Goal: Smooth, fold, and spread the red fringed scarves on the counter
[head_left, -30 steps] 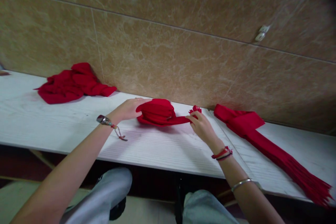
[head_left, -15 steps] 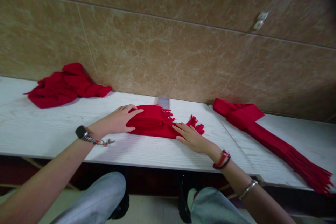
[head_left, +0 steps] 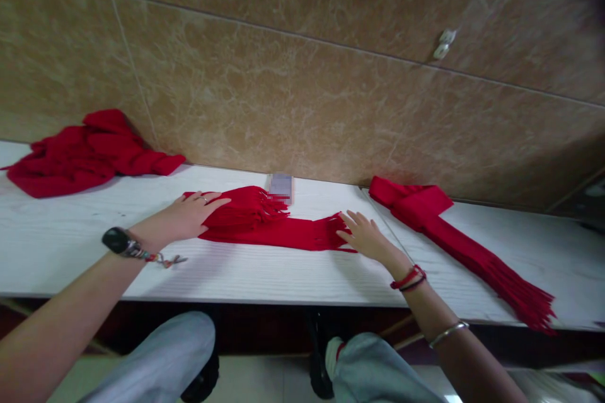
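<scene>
A red fringed scarf [head_left: 278, 233] lies folded on the white table in front of me, its layers stacked at the left and one end stretched out to the right. My left hand [head_left: 191, 214] rests on the stacked left part with its fingers spread. At the scarf's right end, my right hand [head_left: 363, 234] has its fingers apart, the fingertips at the fringe. Whether those fingertips press on the strands I cannot tell.
On the left lies a crumpled red cloth [head_left: 94, 154] against the tiled wall [head_left: 236, 88]. A second fringed scarf [head_left: 458, 252] stretches across the right side of the white table [head_left: 293, 274]. Behind the folded scarf is a small grey-blue rectangular item [head_left: 282, 186].
My right hand has slid rightward to the scarf's end, and the fringe there lies straighter. My left hand has shifted left with the folded part. The view has turned slightly.
</scene>
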The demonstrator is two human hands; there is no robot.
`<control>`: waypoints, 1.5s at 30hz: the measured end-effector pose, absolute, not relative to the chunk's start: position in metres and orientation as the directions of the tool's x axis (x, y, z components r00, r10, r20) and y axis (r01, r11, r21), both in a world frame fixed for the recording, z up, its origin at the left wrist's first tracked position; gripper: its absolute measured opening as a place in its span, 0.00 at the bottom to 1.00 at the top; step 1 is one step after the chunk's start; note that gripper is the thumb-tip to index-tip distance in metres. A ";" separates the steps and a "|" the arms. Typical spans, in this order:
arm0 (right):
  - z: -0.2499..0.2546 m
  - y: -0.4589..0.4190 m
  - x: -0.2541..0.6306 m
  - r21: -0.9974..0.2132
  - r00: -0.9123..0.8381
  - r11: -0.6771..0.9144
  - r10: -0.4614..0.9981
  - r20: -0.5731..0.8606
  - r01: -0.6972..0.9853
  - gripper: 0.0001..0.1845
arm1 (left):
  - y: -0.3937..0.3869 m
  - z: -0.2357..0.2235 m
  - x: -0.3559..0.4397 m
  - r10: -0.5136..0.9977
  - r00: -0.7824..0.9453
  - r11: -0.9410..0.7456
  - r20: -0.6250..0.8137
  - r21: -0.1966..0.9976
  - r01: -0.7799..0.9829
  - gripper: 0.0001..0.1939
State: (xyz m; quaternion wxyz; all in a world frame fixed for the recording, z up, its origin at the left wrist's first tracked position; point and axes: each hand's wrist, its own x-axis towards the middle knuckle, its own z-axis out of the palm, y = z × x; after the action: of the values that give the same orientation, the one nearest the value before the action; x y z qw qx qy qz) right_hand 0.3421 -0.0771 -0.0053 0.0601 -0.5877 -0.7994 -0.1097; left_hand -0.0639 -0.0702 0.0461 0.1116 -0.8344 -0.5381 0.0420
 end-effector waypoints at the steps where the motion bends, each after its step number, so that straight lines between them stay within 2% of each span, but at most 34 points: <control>1: -0.002 -0.074 0.335 0.069 -0.333 0.327 0.904 0.269 0.942 0.24 | -0.073 0.049 -0.059 0.930 0.364 -0.339 0.051 -0.264 0.903 0.37; 3: 0.005 -0.068 0.315 0.001 -0.455 0.479 0.834 0.313 0.878 0.21 | -0.079 0.056 -0.044 0.948 0.310 -0.273 0.078 -0.307 0.912 0.40; 6: 0.009 -0.061 0.285 -0.081 -0.597 0.638 0.752 0.280 0.766 0.14 | -0.084 0.061 -0.008 0.872 0.454 -0.387 0.181 -0.310 0.868 0.37; 9: 0.006 -0.056 0.274 -0.099 -0.622 0.656 0.746 0.237 0.748 0.11 | -0.084 0.053 0.032 0.665 0.709 -0.641 0.235 -0.309 0.703 0.26; 12: 0.004 -0.053 0.283 -0.100 -0.597 0.628 0.769 0.227 0.771 0.09 | -0.080 0.031 0.064 0.541 0.813 -0.782 0.215 -0.225 0.581 0.23; 16: 0.007 -0.054 0.308 -0.065 -0.543 0.563 0.817 0.194 0.824 0.08 | -0.072 0.004 0.082 0.631 0.769 -0.772 0.100 -0.016 0.635 0.27; 18: 0.009 -0.056 0.325 -0.015 -0.490 0.498 0.858 0.157 0.867 0.08 | -0.069 -0.002 0.082 0.667 0.745 -0.745 0.029 0.051 0.665 0.28; 21: 0.010 -0.059 0.357 0.071 -0.333 0.327 0.937 0.103 0.942 0.08 | -0.068 -0.002 0.080 0.675 0.737 -0.734 -0.014 0.080 0.674 0.29; 24: 0.015 -0.062 0.381 0.117 -0.226 0.211 0.965 0.135 0.971 0.09 | -0.069 -0.002 0.079 0.677 0.736 -0.735 0.018 0.074 0.674 0.29; 26: 0.020 -0.066 0.379 0.061 -0.281 0.274 0.935 0.218 0.960 0.08 | -0.069 -0.005 0.080 0.677 0.734 -0.736 0.061 0.052 0.675 0.28; 29: 0.023 -0.074 0.346 -0.083 -0.476 0.531 0.809 0.344 0.843 0.05 | -0.069 -0.011 0.081 0.668 0.730 -0.738 0.144 0.008 0.675 0.27; 31: 0.019 -0.079 0.316 -0.111 -0.611 0.677 0.713 0.342 0.728 0.05 | -0.069 -0.015 0.081 0.660 0.728 -0.740 0.184 -0.004 0.672 0.26; 33: 0.014 -0.083 0.295 -0.119 -0.692 0.746 0.657 0.300 0.656 0.06 | -0.070 -0.016 0.081 0.658 0.726 -0.740 0.198 -0.007 0.672 0.26; 39: 0.012 -0.080 0.319 -0.117 -0.679 0.697 0.716 0.162 0.707 0.08 | -0.071 -0.013 0.079 0.657 0.732 -0.741 0.180 -0.029 0.671 0.26; 45: 0.018 -0.085 0.375 -0.113 -0.553 0.569 0.820 0.145 0.814 0.08 | -0.071 -0.012 0.079 0.657 0.735 -0.743 0.169 -0.020 0.669 0.25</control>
State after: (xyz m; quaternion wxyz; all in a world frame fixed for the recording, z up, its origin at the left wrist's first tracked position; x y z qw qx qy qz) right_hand 0.3753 -0.0851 0.0184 0.0908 -0.4639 -0.8811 0.0163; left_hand 0.0791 -0.0705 -0.0121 0.0397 -0.9304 -0.3564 -0.0754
